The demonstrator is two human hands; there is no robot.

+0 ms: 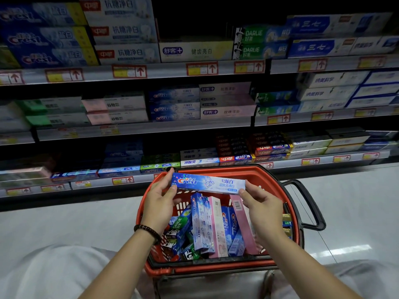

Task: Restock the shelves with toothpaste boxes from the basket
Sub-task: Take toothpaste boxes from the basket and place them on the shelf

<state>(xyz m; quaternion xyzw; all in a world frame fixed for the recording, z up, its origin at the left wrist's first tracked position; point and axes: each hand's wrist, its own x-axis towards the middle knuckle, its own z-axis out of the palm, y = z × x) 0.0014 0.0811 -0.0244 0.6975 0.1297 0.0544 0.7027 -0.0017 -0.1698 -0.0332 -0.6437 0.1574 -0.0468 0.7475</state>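
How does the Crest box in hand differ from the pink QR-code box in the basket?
The Crest box is blue-white, the pink box pale pink. The Crest box lies level above the basket, held at its ends by the left hand and right hand; the pink box stands on end inside. Both are long cartons.

A shop: shelves [168, 71] of toothpaste boxes [127, 53] with tags [129, 71] (probably prices, blurred).

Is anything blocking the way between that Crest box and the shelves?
Nothing visible does. The left hand and right hand hold the Crest box over the basket; only open air separates it from the shelves, including the similar Crest stack.
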